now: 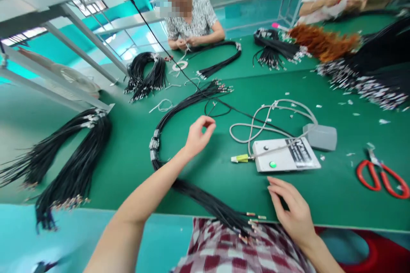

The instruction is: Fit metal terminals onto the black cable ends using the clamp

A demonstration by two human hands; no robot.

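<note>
The left hand [196, 135] hovers over the green table [128, 153], its thumb and forefinger pinched together around a thin black wire [218, 113] that loops away toward the far side — whether the tips actually clamp the wire is hard to tell. Just to the left of that hand runs a long bundle of black cables [179, 106], tied with pale bands near its bend and trailing back to the table's near edge, where its metal-tipped ends lie beside the right hand.

The right hand [293, 209] rests flat at the near edge of the table, fingers spread and holding nothing, just in front of a white control box [285, 160] with a green button. A grey pedal [320, 136] sits behind the box, joined by looping grey cord. Red-handled scissors [382, 177] lie well to the right of the box.

Beyond the box, across the table, another person [192, 19] works with both hands on more black cables.
</note>
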